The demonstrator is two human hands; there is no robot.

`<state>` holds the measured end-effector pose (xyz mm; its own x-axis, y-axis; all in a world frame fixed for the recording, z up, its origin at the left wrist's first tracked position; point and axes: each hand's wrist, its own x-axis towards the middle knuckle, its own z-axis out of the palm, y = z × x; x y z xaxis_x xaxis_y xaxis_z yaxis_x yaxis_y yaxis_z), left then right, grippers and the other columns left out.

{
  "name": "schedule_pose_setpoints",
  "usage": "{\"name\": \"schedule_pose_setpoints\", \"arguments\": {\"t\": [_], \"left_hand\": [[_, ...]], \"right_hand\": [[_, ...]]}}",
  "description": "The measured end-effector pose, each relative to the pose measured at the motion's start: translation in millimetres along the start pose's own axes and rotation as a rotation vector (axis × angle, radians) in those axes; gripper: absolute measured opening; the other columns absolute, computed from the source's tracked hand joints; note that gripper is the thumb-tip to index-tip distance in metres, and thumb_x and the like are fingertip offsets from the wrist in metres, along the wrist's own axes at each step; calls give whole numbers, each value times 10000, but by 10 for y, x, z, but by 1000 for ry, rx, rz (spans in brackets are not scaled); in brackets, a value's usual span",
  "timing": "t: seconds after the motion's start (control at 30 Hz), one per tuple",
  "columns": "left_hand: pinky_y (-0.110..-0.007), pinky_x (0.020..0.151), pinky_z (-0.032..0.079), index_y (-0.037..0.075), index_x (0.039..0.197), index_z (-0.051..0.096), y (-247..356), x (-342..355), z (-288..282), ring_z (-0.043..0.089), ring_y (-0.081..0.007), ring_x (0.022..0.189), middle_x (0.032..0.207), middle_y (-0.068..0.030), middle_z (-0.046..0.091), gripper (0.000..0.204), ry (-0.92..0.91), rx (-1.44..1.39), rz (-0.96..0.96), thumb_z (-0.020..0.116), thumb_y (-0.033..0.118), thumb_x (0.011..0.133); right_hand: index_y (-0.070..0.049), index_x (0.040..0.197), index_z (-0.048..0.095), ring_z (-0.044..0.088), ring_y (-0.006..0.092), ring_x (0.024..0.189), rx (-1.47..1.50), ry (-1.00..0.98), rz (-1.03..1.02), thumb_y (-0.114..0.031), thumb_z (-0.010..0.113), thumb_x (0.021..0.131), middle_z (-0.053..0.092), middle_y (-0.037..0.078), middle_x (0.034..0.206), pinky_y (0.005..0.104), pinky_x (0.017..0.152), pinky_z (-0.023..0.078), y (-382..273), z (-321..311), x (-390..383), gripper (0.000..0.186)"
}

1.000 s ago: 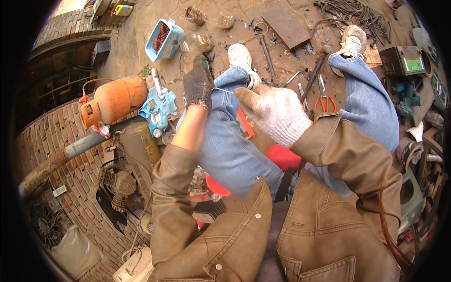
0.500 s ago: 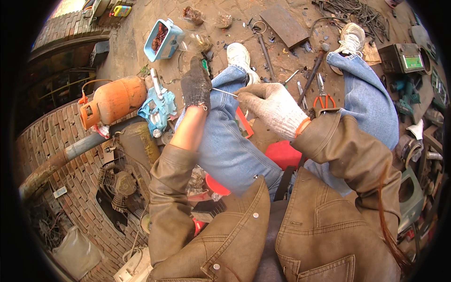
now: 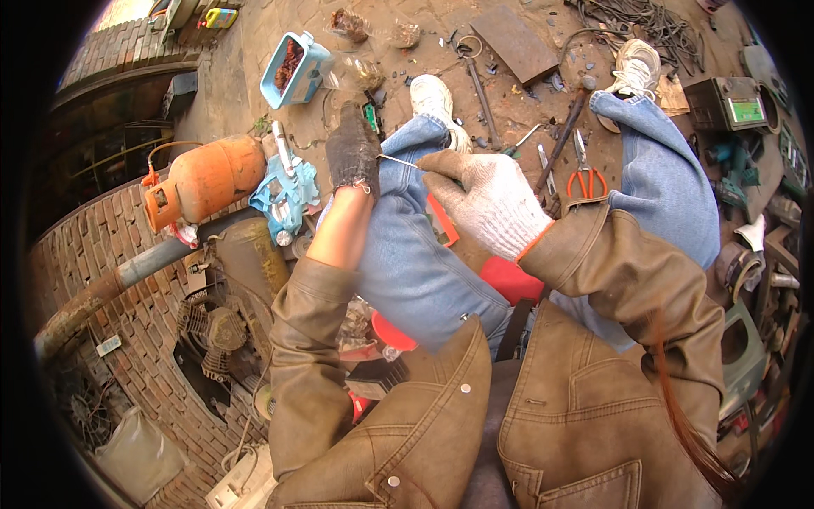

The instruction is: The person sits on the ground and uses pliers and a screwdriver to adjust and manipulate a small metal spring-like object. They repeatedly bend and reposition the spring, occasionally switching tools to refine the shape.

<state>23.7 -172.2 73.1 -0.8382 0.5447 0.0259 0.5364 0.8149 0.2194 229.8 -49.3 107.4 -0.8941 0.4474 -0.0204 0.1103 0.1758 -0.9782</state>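
Note:
My left hand [image 3: 352, 146], in a dark, dirty glove, is closed above my left thigh. A small green piece [image 3: 371, 117], resembling a circuit board, shows at its fingers' far side; the rest is hidden by the glove. My right hand [image 3: 492, 199], in a white knit glove with browned fingertips, pinches a thin metal rod [image 3: 400, 161]. The rod points left, and its far end meets the left glove's edge. Whether it has a handle is hidden inside the right hand.
Near my feet lie a hammer [image 3: 566, 131], orange-handled scissors [image 3: 585, 180] and a metal plate [image 3: 515, 44]. A blue bin [image 3: 275, 92] holds reddish-brown scrap. An orange gas cylinder [image 3: 216, 178] stands left. Cables [image 3: 649, 34] and a green-labelled box [image 3: 731, 106] are at the far right.
My right hand has shifted slightly left and its wrist has turned. Less of the rod shows between the two gloves. My left hand stays almost in place.

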Motion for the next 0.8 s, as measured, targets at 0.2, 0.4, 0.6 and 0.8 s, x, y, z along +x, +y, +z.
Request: {"name": "schedule_pose_setpoints", "arguments": {"t": [0.2,0.4,0.6,0.8], "left_hand": [[-439,509,454,109,984,611,208,64,-135,600,-301,564,669,-134,619,199,-16,-673,-436,580,303,950],[-262,355,242,154,567,420,542,21,-318,317,-152,376,458,-9,340,604,-612,-1835,-537,407,570,1005],[-274,311,219,140,516,374,613,-3,-433,249,-141,338,420,-13,290,672,-925,-2052,-339,305,565,1032],[-275,317,191,143,524,373,630,-33,-417,225,-140,335,420,-4,284,674,-848,-1996,-364,283,578,1031]], "right_hand": [[-1,1096,695,496,94,532,555,-170,434,-241,603,957,620,34,750,268,493,416,-65,-106,90,292],[-10,1172,640,387,40,455,1083,-198,501,-297,557,1008,523,-24,697,198,389,272,-199,-395,308,341],[26,1136,672,630,110,739,265,-123,85,-191,596,953,669,80,877,260,659,505,-358,-642,349,294],[21,1139,668,663,167,931,5,-216,24,-127,645,901,713,143,1029,306,854,517,-471,-661,317,281]]}}
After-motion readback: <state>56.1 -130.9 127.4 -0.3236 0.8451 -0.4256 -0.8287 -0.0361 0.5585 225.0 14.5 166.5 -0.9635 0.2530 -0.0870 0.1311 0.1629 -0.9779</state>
